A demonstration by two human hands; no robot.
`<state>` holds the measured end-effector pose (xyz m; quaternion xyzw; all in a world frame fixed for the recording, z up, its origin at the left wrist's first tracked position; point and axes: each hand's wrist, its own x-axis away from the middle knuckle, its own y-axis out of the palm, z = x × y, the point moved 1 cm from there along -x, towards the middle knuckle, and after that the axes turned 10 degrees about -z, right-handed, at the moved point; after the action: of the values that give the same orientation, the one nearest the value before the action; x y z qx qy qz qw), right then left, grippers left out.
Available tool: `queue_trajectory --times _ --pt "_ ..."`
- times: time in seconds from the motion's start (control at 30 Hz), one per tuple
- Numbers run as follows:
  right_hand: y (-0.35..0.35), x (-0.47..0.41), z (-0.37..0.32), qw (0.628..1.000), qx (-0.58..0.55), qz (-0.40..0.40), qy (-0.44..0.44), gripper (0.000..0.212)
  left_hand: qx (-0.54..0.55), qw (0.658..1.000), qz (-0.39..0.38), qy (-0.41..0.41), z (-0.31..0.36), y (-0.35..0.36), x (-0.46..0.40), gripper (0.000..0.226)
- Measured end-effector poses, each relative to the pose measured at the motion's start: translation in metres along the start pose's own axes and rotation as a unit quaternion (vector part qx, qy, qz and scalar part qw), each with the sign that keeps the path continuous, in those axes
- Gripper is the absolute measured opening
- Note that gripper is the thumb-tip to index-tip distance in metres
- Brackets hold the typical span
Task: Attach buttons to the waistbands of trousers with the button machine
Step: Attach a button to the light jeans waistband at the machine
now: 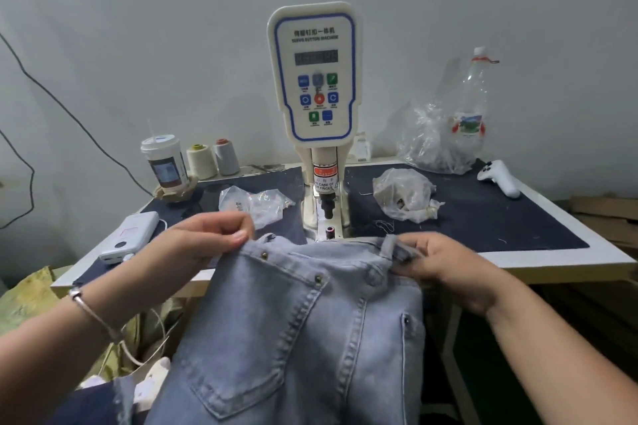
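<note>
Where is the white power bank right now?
In the head view, the white power bank lies at the table's front-left corner, just left of the left hand and in front of the lidded drink cup.

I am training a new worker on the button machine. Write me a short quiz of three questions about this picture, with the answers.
1. True or false: the jeans waistband already lies under the button machine punch.
2. Which hand grips the waistband near a belt loop? A. left hand B. right hand
3. Fill in: the two thread cones stand between the machine and the ___.

Key
1. False: the waistband is held in front of the punch.
2. B
3. cup
</note>
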<state>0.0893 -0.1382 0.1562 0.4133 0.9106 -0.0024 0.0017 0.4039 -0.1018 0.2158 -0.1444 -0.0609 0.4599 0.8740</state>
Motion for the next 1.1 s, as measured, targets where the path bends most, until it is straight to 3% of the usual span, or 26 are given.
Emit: queue_trajectory --times 0.13,0.23,0.3,0.37,0.5,0.6,0.7,0.77,0.83,0.93,1.03,1.1 --pt "0.025 -0.015 -0.039 0.994 0.095 -0.04 0.02 0.017 -0.113 0.988 -0.007 -0.108 -0.019 -0.011 0.017 0.03" --pt "0.054 -0.034 -0.061 0.983 0.17 -0.048 0.05 0.018 -0.172 0.98 0.039 -0.093 -0.012 -0.002 0.014 0.039" --pt "0.076 -0.045 -0.073 0.969 0.234 -0.064 0.052 0.012 -0.194 0.979 0.042 -0.049 0.004 0.012 0.002 0.07" --pt "0.091 -0.053 -0.082 0.959 0.269 -0.072 0.043 0.009 -0.183 0.982 -0.007 -0.048 0.016 0.029 -0.012 0.093" --pt "0.089 -0.051 -0.086 0.966 0.241 -0.076 0.047 0.011 -0.172 0.98 -0.069 -0.075 0.03 0.037 -0.028 0.057" --pt "0.08 -0.04 -0.083 0.973 0.206 -0.088 0.055 0.015 -0.238 0.955 -0.114 -0.135 0.037 0.038 -0.035 0.048" --pt "0.076 -0.037 -0.08 0.944 0.319 -0.054 0.06 0.021 -0.358 0.917 -0.093 -0.148 0.035 0.037 -0.043 0.016" --pt "0.069 -0.034 -0.081 0.917 0.388 -0.046 0.083 0.038 -0.391 0.905 -0.083 -0.148 0.034 0.028 -0.04 0.017" --pt "0.06 -0.031 -0.082 0.895 0.426 -0.068 0.116 0.048 -0.291 0.938 -0.113 -0.151 0.032 0.015 -0.03 0.012" --pt "0.05 -0.029 -0.076 0.886 0.424 -0.124 0.142 0.035 -0.095 0.978 -0.149 -0.114 0.023 -0.003 -0.014 0.017" --pt "0.044 -0.033 -0.069 0.919 0.341 -0.156 0.124 0.036 0.039 0.987 -0.125 -0.097 0.009 -0.019 -0.004 0.021" --pt "0.039 -0.039 -0.066 0.948 0.243 -0.176 0.105 0.039 0.084 0.978 -0.161 -0.105 0.006 -0.027 0.002 0.034"
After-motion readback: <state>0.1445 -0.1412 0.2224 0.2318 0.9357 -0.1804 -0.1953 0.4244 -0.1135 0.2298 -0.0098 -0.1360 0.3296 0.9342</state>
